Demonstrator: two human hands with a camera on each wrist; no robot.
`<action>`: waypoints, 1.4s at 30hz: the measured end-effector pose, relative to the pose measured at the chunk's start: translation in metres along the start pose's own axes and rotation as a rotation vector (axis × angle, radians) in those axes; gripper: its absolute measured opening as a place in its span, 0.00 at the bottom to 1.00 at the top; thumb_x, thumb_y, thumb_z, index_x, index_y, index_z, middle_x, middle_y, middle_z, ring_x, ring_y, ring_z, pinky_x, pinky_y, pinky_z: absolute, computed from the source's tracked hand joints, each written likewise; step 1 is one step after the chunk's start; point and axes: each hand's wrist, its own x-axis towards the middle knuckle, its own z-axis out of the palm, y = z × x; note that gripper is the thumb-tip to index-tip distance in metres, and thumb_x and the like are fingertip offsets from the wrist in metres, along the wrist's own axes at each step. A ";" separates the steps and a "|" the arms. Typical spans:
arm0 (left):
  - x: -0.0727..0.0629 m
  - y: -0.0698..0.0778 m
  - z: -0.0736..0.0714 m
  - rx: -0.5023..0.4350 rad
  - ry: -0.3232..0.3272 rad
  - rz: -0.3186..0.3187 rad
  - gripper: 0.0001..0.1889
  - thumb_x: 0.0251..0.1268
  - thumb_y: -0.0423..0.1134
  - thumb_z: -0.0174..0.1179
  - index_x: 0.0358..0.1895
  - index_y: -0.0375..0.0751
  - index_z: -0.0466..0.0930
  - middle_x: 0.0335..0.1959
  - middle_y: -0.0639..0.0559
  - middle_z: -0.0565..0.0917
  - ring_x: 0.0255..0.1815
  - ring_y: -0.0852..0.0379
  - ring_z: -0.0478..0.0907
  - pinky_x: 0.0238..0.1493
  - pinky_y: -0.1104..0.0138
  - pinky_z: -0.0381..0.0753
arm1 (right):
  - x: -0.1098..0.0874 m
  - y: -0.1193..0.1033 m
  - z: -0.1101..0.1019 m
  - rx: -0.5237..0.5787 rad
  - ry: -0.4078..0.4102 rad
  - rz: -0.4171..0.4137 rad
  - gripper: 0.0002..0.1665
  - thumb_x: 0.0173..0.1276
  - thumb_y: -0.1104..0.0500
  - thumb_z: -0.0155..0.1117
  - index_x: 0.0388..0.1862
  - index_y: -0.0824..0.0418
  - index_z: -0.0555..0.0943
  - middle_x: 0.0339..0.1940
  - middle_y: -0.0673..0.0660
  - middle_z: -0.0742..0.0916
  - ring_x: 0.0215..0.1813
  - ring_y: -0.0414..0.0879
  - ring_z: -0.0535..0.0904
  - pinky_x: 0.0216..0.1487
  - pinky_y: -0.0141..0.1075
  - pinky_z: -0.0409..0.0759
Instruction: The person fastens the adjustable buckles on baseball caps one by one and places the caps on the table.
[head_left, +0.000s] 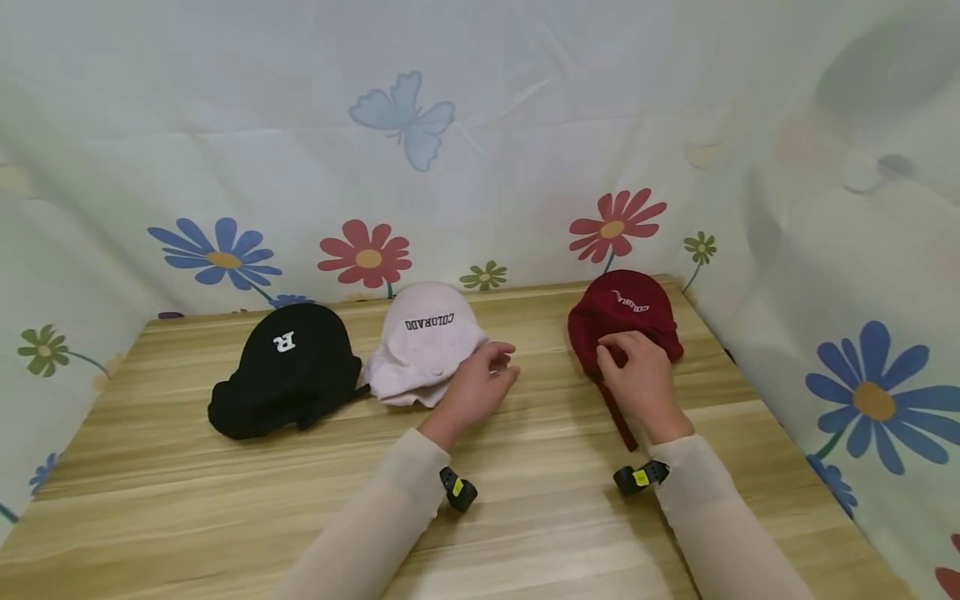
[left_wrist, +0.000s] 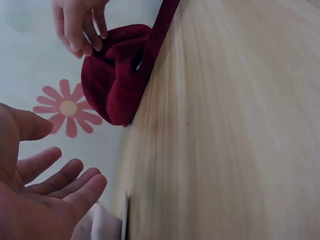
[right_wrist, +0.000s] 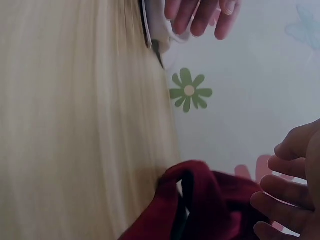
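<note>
A dark red cap (head_left: 618,304) with white lettering sits at the table's right rear, its strap (head_left: 617,417) trailing toward the front. Over the front of it hovers my right hand (head_left: 643,379), fingers loosely bent and holding nothing. The right wrist view shows those fingers (right_wrist: 285,192) right beside the red cloth (right_wrist: 210,205). My left hand (head_left: 480,385) is at the right side of a white cap (head_left: 427,342) marked COLORADO, overlapping its edge in the head view. In the left wrist view its fingers (left_wrist: 75,192) are spread and relaxed, with nothing in them.
Left of the white cap lies a black cap (head_left: 300,362) with a white R, its strap reaching toward the white one. The wooden table (head_left: 225,517) ends at a flower-printed cloth wall (head_left: 487,192) behind and at both sides. Each wrist carries a small black camera (head_left: 459,490).
</note>
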 end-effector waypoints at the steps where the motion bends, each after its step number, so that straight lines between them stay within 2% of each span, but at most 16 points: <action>1: 0.001 -0.001 0.002 0.000 -0.007 -0.008 0.20 0.70 0.45 0.56 0.62 0.45 0.73 0.57 0.46 0.78 0.59 0.51 0.77 0.60 0.59 0.77 | -0.001 0.003 0.000 0.008 -0.006 0.011 0.12 0.68 0.57 0.61 0.43 0.63 0.85 0.44 0.62 0.86 0.48 0.56 0.81 0.49 0.50 0.79; 8: 0.012 -0.004 0.019 -0.054 -0.037 -0.009 0.21 0.70 0.42 0.57 0.64 0.41 0.72 0.56 0.38 0.79 0.57 0.47 0.79 0.59 0.57 0.78 | -0.006 0.017 -0.004 0.041 -0.016 0.101 0.13 0.69 0.55 0.61 0.44 0.63 0.84 0.44 0.62 0.86 0.47 0.55 0.80 0.48 0.50 0.80; 13: 0.020 -0.004 0.030 -0.076 -0.063 -0.031 0.22 0.70 0.45 0.56 0.65 0.43 0.71 0.57 0.40 0.79 0.57 0.49 0.79 0.57 0.58 0.79 | -0.008 0.025 -0.005 0.031 -0.025 0.132 0.14 0.69 0.56 0.61 0.44 0.64 0.84 0.44 0.63 0.86 0.46 0.56 0.81 0.48 0.51 0.79; 21: 0.032 0.008 0.045 -0.089 -0.082 -0.048 0.23 0.70 0.46 0.56 0.64 0.44 0.72 0.53 0.46 0.82 0.56 0.50 0.80 0.54 0.60 0.80 | -0.011 0.037 -0.005 0.009 -0.050 0.158 0.13 0.65 0.59 0.65 0.45 0.64 0.84 0.45 0.64 0.85 0.45 0.57 0.81 0.45 0.51 0.79; 25: 0.037 0.009 0.054 -0.122 -0.088 -0.068 0.23 0.69 0.46 0.57 0.64 0.43 0.72 0.51 0.46 0.83 0.55 0.51 0.81 0.51 0.62 0.80 | -0.012 0.042 -0.005 0.009 -0.066 0.185 0.13 0.65 0.59 0.65 0.47 0.63 0.84 0.47 0.64 0.85 0.48 0.58 0.81 0.49 0.52 0.78; 28: 0.043 0.011 0.060 -0.169 -0.098 -0.089 0.24 0.69 0.44 0.56 0.65 0.41 0.72 0.51 0.46 0.83 0.51 0.52 0.82 0.47 0.64 0.80 | -0.012 0.045 -0.006 0.030 -0.060 0.218 0.14 0.65 0.58 0.64 0.47 0.63 0.84 0.47 0.64 0.85 0.49 0.58 0.81 0.50 0.52 0.78; 31: 0.049 0.014 0.064 -0.236 -0.106 -0.113 0.24 0.69 0.42 0.55 0.66 0.38 0.70 0.51 0.44 0.83 0.43 0.53 0.82 0.40 0.67 0.79 | -0.013 0.049 -0.006 0.049 -0.045 0.264 0.13 0.66 0.58 0.63 0.47 0.63 0.84 0.46 0.64 0.86 0.48 0.58 0.82 0.49 0.51 0.78; 35: 0.060 0.015 0.071 -0.385 -0.130 -0.168 0.26 0.69 0.38 0.55 0.68 0.32 0.66 0.50 0.38 0.83 0.33 0.56 0.77 0.32 0.71 0.76 | -0.013 0.056 -0.006 0.047 -0.021 0.324 0.13 0.65 0.59 0.63 0.46 0.62 0.84 0.44 0.63 0.88 0.47 0.57 0.83 0.49 0.50 0.79; 38: 0.067 0.017 0.077 -0.491 -0.146 -0.212 0.28 0.69 0.37 0.55 0.69 0.30 0.63 0.50 0.37 0.82 0.30 0.57 0.74 0.32 0.70 0.76 | -0.012 0.061 -0.005 0.038 -0.017 0.344 0.13 0.63 0.59 0.66 0.46 0.63 0.84 0.42 0.63 0.88 0.45 0.57 0.84 0.48 0.49 0.79; 42: 0.074 0.020 0.085 -0.532 -0.150 -0.257 0.28 0.70 0.38 0.55 0.69 0.30 0.63 0.49 0.38 0.81 0.30 0.58 0.74 0.37 0.66 0.80 | -0.011 0.065 -0.002 0.037 -0.048 0.353 0.16 0.62 0.60 0.68 0.48 0.65 0.83 0.42 0.65 0.88 0.44 0.56 0.85 0.46 0.48 0.81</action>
